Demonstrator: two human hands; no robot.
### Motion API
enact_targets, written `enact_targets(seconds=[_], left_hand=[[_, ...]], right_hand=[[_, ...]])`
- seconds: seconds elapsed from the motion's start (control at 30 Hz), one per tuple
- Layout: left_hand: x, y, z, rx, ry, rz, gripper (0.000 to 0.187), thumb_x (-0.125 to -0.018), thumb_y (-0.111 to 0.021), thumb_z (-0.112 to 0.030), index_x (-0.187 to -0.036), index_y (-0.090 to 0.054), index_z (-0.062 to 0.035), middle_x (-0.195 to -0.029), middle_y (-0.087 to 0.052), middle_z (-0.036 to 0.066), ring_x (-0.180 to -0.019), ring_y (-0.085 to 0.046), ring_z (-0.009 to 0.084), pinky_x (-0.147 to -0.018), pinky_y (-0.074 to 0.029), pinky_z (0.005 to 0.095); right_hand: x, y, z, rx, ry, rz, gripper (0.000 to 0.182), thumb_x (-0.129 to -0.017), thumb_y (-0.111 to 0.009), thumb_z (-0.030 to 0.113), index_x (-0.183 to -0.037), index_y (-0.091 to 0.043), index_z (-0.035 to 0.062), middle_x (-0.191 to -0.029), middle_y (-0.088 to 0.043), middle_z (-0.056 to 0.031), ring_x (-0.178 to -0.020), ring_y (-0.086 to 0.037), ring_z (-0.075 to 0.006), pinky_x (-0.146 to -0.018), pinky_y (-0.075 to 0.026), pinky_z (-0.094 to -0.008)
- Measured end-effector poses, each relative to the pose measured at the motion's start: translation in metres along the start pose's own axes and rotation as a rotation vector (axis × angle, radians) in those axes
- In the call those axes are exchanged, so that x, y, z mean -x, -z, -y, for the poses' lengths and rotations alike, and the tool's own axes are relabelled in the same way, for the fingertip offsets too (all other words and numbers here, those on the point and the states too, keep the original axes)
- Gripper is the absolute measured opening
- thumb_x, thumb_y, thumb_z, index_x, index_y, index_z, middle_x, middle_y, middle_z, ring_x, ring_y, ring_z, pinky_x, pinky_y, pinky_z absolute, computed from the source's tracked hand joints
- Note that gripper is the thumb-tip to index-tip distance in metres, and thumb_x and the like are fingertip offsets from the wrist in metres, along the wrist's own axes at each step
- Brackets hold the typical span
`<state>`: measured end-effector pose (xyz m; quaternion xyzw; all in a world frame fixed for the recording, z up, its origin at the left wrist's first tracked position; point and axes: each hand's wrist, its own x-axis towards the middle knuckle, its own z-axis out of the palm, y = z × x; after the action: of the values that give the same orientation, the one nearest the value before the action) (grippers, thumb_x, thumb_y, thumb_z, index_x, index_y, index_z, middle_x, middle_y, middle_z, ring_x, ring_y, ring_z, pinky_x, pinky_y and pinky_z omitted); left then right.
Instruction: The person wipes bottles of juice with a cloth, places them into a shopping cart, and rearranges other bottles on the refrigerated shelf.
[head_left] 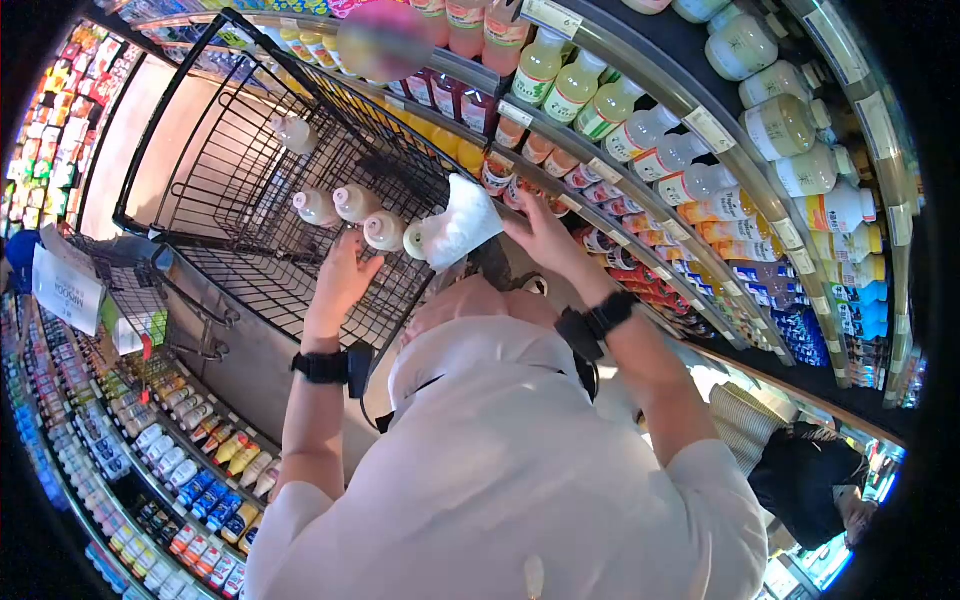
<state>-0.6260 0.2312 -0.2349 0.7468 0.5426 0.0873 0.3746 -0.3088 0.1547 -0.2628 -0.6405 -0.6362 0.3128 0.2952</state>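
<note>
Inside the black wire shopping cart (225, 190), my left hand (343, 278) reaches toward a group of white-capped bottles with its thumb apart from its fingers. Closest to it are a pale bottle (355, 203) and another pale bottle (384, 232); a third bottle (316, 208) stands a little to the left. Beside them lies a crumpled white cloth or sheet (462, 222), overlapping a bottle with a pale greenish cap (415, 240). My right hand (545, 236) has its fingers stretched out, fingertips right at the sheet's right edge. Both wrists wear black straps.
A further white bottle (294, 134) sits deeper in the cart. Shelves of juice bottles (575, 88) run along the right, close to my right arm. More drink shelves (200, 470) curve along the lower left. A person in dark clothing (805, 480) is at lower right.
</note>
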Motion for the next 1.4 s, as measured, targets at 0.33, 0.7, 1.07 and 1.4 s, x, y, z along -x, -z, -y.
enact_targets(seconds=[0.33,0.7,1.07,1.4], left_hand=[[-0.027,-0.028,-0.032,-0.416,-0.422,-0.19,0.045,-0.064,-0.066,-0.001,-0.106,-0.052,-0.0053,-0.11,-0.047,0.019,-0.098,-0.053,0.0368,-0.077,-0.049,0.043],[-0.057,-0.055,-0.028,-0.48,-0.204,0.214,0.04,-0.079,-0.06,-0.019,-0.113,-0.044,-0.007,-0.104,-0.055,0.022,-0.085,-0.059,0.0402,-0.068,-0.049,0.0477],[-0.019,0.032,-0.07,0.759,-0.024,-0.171,0.025,-0.088,-0.052,-0.028,-0.099,-0.043,-0.0067,-0.074,-0.048,0.004,-0.053,-0.046,0.0119,-0.048,-0.04,0.026],[-0.002,0.017,-0.102,1.107,-0.172,-0.206,0.019,-0.09,-0.051,-0.016,-0.103,-0.041,-0.0061,-0.1,-0.045,0.005,-0.089,-0.045,0.0106,-0.079,-0.042,0.0274]], right_hand=[[-0.042,-0.032,-0.005,-0.424,-0.296,0.109,0.058,-0.083,-0.063,0.038,-0.118,-0.048,-0.006,-0.107,-0.06,-0.0196,-0.1,-0.059,-0.0266,-0.085,-0.045,-0.0341],[-0.029,0.01,0.012,-0.921,-0.335,-0.007,0.036,-0.082,-0.061,0.024,-0.107,-0.056,-0.002,-0.095,-0.059,-0.0089,-0.085,-0.054,-0.0133,-0.076,-0.044,-0.028],[-0.036,0.023,0.131,0.22,0.538,-0.245,0.032,-0.073,-0.067,0.024,-0.093,-0.053,0.0032,-0.13,-0.04,-0.0166,-0.118,-0.043,-0.0336,-0.097,-0.034,-0.0496],[-0.046,0.025,0.162,0.25,0.631,-0.265,0.048,-0.077,-0.062,0.03,-0.119,-0.051,0.0103,-0.125,-0.05,-0.0096,-0.117,-0.046,-0.0263,-0.101,-0.029,-0.0468]])
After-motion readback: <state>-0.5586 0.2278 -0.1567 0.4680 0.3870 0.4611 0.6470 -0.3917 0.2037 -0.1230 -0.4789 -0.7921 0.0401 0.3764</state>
